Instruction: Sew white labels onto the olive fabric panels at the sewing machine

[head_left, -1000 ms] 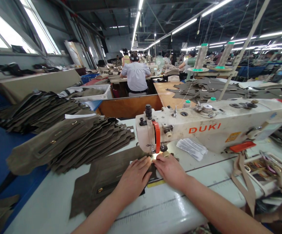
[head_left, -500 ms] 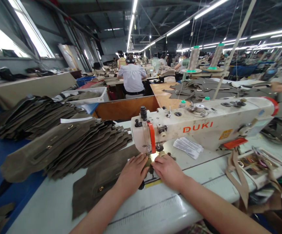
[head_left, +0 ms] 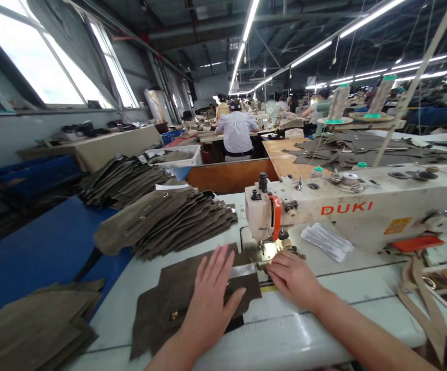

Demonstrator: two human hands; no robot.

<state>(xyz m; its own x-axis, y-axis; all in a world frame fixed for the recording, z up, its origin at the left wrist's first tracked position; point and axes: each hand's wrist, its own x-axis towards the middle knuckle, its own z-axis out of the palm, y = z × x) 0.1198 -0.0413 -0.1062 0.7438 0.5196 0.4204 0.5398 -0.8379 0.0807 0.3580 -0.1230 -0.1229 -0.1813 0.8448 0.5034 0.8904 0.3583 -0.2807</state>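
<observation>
My left hand [head_left: 212, 296] lies with its fingers stretched out on an olive-brown fabric piece [head_left: 150, 314]. Brass-coloured fittings show on that piece, and a pale shiny strip [head_left: 243, 270] lies along its upper edge. Close to the lit needle area of the white sewing machine [head_left: 347, 208], my right hand [head_left: 295, 278] has its fingers curled and pressed together. Whatever they pinch is hidden; a bit of dark material shows beside the fingertips. The fabric piece sits left of the needle, apart from the presser foot.
A stack of olive-brown pieces [head_left: 185, 221] stands behind left, with more on the blue surface [head_left: 53, 247]. White paper slips [head_left: 327, 241] lie on the machine bed. At right are a tan strap [head_left: 420, 299] and a parts tray. A person [head_left: 239, 129] sits ahead, facing away.
The fabric piece has come left, away from the needle, under my left hand, whose fingers have spread. My right hand stays near the needle. The view has swung left.
</observation>
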